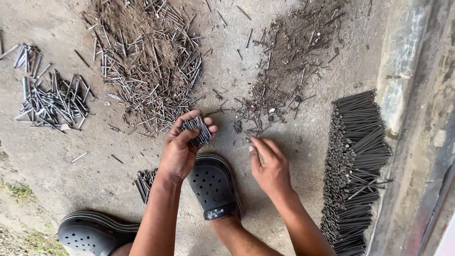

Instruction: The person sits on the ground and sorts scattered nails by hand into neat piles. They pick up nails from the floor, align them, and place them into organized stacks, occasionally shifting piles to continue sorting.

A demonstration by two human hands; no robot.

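Note:
My left hand [182, 148] is closed around a small bundle of nails [198, 129], heads lined up, held just above the concrete floor. My right hand [269, 163] reaches forward with its fingertips down on the floor beside a scatter of small rusty nails [253, 124]; whether it pinches one I cannot tell. A big heap of mixed nails and rusty dirt [147, 66] lies straight ahead of my left hand. A second, thinner heap of nails and grit [291, 52] lies ahead of my right hand.
A long neat row of large nails [355, 166] runs along the right, next to a concrete kerb [412, 95]. Sorted shiny nails [52, 102] lie at the left, a small bunch [146, 182] by my left wrist. My black perforated clogs [213, 185] [92, 232] rest on the floor.

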